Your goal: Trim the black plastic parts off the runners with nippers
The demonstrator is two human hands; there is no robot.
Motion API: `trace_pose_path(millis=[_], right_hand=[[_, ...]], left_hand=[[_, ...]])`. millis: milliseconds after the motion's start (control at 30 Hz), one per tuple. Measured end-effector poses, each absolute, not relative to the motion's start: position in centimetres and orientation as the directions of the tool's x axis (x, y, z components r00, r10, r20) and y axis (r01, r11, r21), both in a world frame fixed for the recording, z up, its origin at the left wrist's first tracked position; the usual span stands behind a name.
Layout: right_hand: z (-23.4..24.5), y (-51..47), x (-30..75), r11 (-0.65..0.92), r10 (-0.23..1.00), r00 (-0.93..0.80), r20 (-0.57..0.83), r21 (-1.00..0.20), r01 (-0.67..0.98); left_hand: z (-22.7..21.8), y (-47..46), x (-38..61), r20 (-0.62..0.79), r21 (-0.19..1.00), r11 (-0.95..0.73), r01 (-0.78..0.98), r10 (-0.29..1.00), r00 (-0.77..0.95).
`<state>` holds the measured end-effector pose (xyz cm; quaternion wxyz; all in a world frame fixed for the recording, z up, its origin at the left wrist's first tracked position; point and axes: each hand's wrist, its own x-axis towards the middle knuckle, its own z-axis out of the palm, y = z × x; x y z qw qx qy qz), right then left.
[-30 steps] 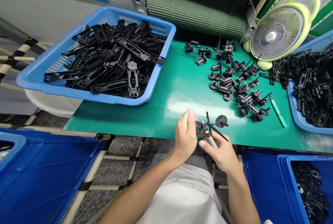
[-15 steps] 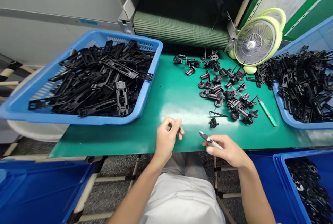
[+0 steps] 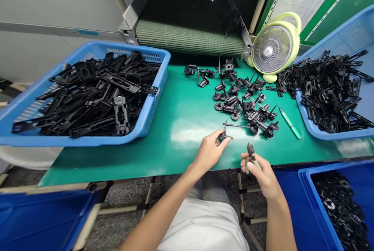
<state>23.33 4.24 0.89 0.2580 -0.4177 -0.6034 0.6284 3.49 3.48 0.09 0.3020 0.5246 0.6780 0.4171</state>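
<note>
My left hand [image 3: 209, 150] is closed over the green tabletop, thumb and fingers pinching a small black plastic part [image 3: 226, 136]. A thin black stem sticks up from that part, and the fingers cover the rest. My right hand [image 3: 263, 175] grips a pair of side cutters [image 3: 250, 157] at the table's front edge. Their jaws point up and away from me, and the pale handles stand slightly apart. Beyond both hands lies a loose pile of black plastic parts [image 3: 233, 101] with round discs, tubes and thin stems.
A blue basket [image 3: 137, 140] of long black parts stands left, another blue basket [image 3: 327, 136] right. A green-handled knife [image 3: 289, 122] lies beside the pile. Behind are a yellow-green fan [image 3: 270, 50] and a conveyor belt [image 3: 189, 37]. A blue bin [image 3: 321, 204] of black pieces stands low right.
My left hand has moved right and forward and taken hold of the small part on the table. The side cutters have swung from pointing left to pointing up. The view has shifted slightly.
</note>
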Motion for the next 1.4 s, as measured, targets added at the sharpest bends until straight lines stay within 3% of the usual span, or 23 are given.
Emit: trace_pose_path(millis=[133, 433, 600, 833, 1033, 1400], right_hand=[[2.6, 3.0, 22.9, -0.114, 0.728, -0.602, -0.327, -0.924, 0.364], [4.5, 2.4, 19.3, -0.061, 0.719, -0.642, -0.268, -0.944, 0.326], [4.9, 1.7, 18.5, -0.120, 0.681, -0.675, -0.284, -0.952, 0.280], [4.6, 1.3, 18.0, -0.112, 0.696, -0.657, -0.290, -0.947, 0.300], [4.0, 1.2, 18.4, -0.066, 0.702, -0.657, -0.275, -0.943, 0.325], [3.8, 0.9, 17.9, -0.090, 0.712, -0.650, -0.267, -0.952, 0.293]], left_hand=[[2.0, 0.2, 2.0, -0.064, 0.987, 0.098, 0.126, 0.966, -0.249], [2.7, -3.0, 3.0, -0.092, 0.981, 0.041, -0.191, 0.958, -0.270], [2.5, -3.3, 3.0, -0.030, 0.995, -0.007, -0.104, 0.936, -0.350], [2.6, -3.6, 2.6, 0.139, 0.972, -0.040, 0.233, 0.894, -0.427], [3.4, -3.7, 2.1, 0.126, 0.986, -0.055, 0.158, 0.870, -0.478], [3.7, -3.4, 2.3, 0.315, 0.916, -0.113, 0.385, 0.798, -0.514]])
